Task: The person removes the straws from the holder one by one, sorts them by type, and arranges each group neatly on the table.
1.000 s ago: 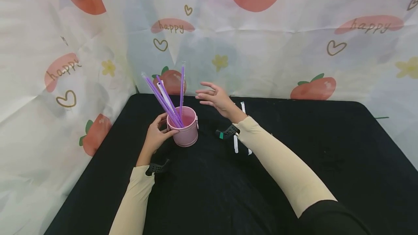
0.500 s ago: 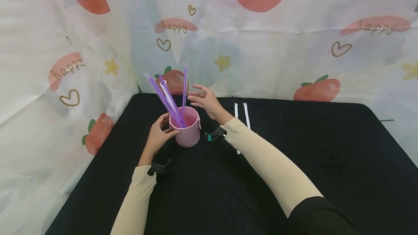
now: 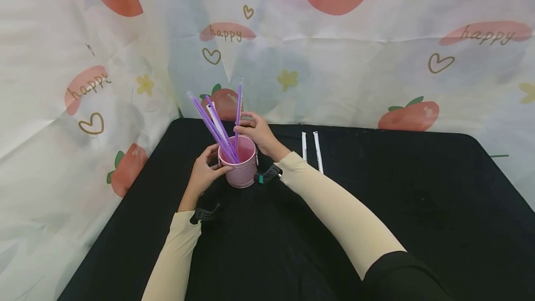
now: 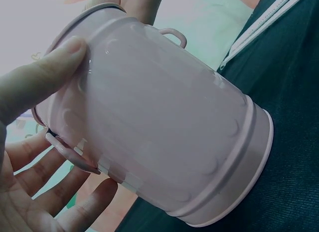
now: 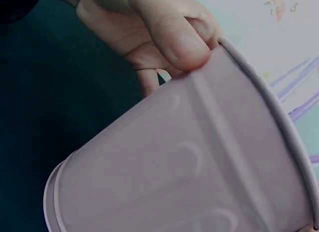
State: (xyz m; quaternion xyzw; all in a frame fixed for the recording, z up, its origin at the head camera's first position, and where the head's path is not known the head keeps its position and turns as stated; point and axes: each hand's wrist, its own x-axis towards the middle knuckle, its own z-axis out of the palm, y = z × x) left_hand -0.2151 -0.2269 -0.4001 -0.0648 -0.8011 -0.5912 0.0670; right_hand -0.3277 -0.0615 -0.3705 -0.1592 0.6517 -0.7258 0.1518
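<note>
In the head view a pink bucket [image 3: 241, 174] stands upright on the black table. Several long purple straws [image 3: 212, 124] lean in it, most in clear wrappers, together with a white strip [image 3: 214, 114]. My left hand [image 3: 202, 174] grips the bucket's left side; in the left wrist view its thumb [image 4: 50, 75] presses near the rim and its other fingers reach the side handle. My right hand [image 3: 260, 134] is at the far right of the rim, fingers loosely bent beside the upright purple straw [image 3: 239, 106]. Whether it touches that straw I cannot tell.
Two white paper-wrapped straws [image 3: 318, 152] lie on the black tablecloth [image 3: 397, 189] to the right, partly behind my right sleeve. A printed fabric backdrop [image 3: 334, 68] rises behind the table's far edge and along its left side.
My right hand has moved left, from well beside the bucket to its rim, its fingers bending a little more. My left hand keeps its grip; the view has turned slightly.
</note>
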